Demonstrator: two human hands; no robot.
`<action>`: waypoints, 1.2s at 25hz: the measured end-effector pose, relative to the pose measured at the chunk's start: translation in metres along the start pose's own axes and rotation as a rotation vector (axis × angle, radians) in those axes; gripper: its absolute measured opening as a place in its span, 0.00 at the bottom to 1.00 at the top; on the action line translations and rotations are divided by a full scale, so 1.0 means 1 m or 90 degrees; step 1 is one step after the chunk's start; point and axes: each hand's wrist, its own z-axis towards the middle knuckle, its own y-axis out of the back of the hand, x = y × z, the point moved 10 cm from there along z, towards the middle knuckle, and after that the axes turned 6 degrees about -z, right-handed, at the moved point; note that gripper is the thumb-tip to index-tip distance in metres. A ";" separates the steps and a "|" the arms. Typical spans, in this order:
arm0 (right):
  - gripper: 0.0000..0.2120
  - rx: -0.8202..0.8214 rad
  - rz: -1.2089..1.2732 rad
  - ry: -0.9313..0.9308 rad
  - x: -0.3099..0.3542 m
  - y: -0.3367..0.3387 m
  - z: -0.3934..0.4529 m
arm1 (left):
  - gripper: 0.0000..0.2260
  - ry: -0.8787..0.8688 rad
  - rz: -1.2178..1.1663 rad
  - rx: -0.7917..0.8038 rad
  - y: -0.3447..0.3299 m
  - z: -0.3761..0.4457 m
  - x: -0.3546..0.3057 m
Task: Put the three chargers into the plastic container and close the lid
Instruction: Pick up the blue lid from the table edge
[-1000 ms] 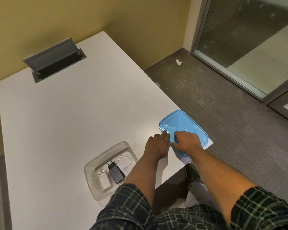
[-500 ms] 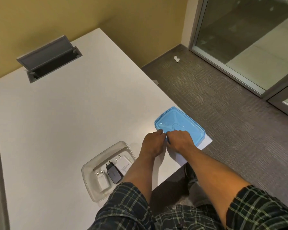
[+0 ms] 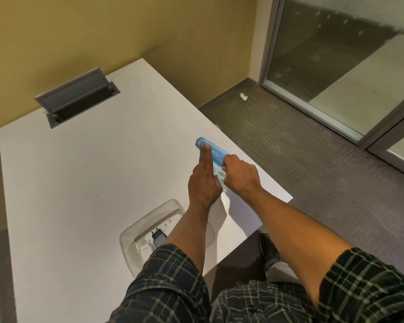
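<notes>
Both arms outstretched: left hand (image 3: 204,183) flat against tilted blue lid (image 3: 217,152), right hand (image 3: 240,176) gripping it.

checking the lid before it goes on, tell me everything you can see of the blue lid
The blue lid is translucent light-blue plastic that looks thin and rigid, with rounded corners and a raised rim. It stands tilted up on edge, seen nearly edge-on, over the right part of the white table. The left hand lies flat against its left face, straight fingers reaching its far corner. The right hand curls round its near right edge. The hands hide whether its lower edge touches the table.
</notes>
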 end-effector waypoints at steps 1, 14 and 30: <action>0.11 -0.016 0.015 0.005 0.007 0.007 0.001 | 0.43 -0.004 0.000 -0.023 0.007 -0.001 -0.001; 0.07 -0.015 0.366 -0.071 0.076 0.034 -0.002 | 0.35 0.341 -0.133 -0.134 0.076 -0.043 0.067; 0.16 0.210 0.937 -0.052 0.155 -0.014 -0.051 | 0.02 0.687 -0.845 -0.302 0.141 -0.160 0.173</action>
